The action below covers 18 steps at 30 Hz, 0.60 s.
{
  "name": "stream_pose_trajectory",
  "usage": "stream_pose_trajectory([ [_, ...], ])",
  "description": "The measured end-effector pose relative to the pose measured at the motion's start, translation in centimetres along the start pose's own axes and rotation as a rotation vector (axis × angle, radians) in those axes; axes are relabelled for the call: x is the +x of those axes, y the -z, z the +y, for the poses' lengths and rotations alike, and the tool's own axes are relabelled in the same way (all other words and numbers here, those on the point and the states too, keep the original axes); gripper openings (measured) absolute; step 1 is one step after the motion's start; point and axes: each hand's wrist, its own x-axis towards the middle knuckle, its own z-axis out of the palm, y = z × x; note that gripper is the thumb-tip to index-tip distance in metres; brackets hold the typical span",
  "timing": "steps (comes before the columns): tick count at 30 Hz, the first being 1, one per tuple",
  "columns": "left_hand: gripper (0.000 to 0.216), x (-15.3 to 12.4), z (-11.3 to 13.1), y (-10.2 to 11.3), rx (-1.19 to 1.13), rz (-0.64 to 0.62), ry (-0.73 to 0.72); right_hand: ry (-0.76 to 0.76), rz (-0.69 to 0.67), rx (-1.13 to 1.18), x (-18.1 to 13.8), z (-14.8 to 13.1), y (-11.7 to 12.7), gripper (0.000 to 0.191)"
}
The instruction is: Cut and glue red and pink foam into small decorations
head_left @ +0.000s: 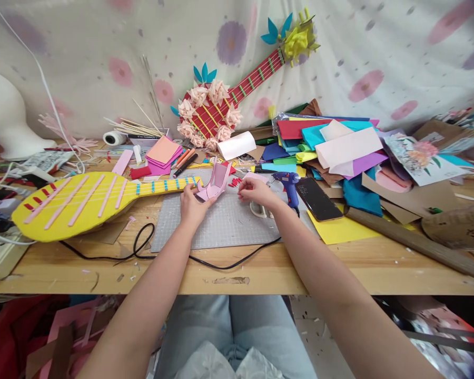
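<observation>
My left hand [192, 204] pinches a folded pink paper piece [214, 185] over the grey cutting mat [225, 226], right at the end of the yellow cardboard guitar's [82, 202] neck. My right hand [256, 190] rests just to the right, fingers curled near small red bits [235, 182] and a white tape roll [259, 209]. Whether those fingers hold anything is hidden. A blue glue gun [287, 184] stands beside that hand, its black cord [205, 259] trailing across the table's front.
A black phone [318, 199] lies on yellow paper. Piles of coloured paper [332, 145] fill the back right. A red flower guitar [225, 108] leans on the cloth wall. Pink squares [163, 152], pens, sticks, a white mannequin head [6, 118] and a brown tube [414, 242] are around.
</observation>
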Motion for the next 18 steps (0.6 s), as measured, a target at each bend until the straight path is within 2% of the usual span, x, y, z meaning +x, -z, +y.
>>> stream_pose_trajectory([
  [3, 0.073, 0.1, -0.1, -0.2, 0.061, -0.028, -0.031, 0.196, -0.138, 0.288, -1.1, 0.4, -0.5, 0.023],
  [5, 0.074, 0.0, -0.2, -0.2, 0.098, -0.044, -0.047, 0.261, -0.226, 0.352, -1.8, 0.6, -1.1, 0.035],
  [6, 0.075, 0.0, -0.2, -0.2, 0.112, -0.05, -0.056, 0.259, -0.238, 0.342, -2.0, 0.6, -1.5, 0.035],
  [9, 0.078, -0.2, -0.2, 0.1, 0.148, -0.028, -0.093, 0.199, -0.122, 0.259, -1.7, 1.0, -2.6, 0.022],
  [11, 0.07, -0.4, 0.0, 0.6, 0.162, 0.048, -0.141, 0.16, -0.03, 0.236, -1.2, 1.5, -3.2, 0.013],
  [14, 0.044, -0.4, 0.4, 1.3, 0.123, 0.175, -0.199, 0.121, 0.011, 0.269, -0.7, 1.9, -3.8, 0.012],
  [17, 0.014, -0.3, 0.7, 1.7, 0.058, 0.154, -0.185, 0.091, 0.048, 0.309, -0.8, 1.8, -4.1, 0.015],
  [18, 0.011, -0.3, 0.8, 1.7, 0.046, 0.127, -0.173, 0.076, 0.066, 0.311, -0.9, 1.7, -4.1, 0.016],
])
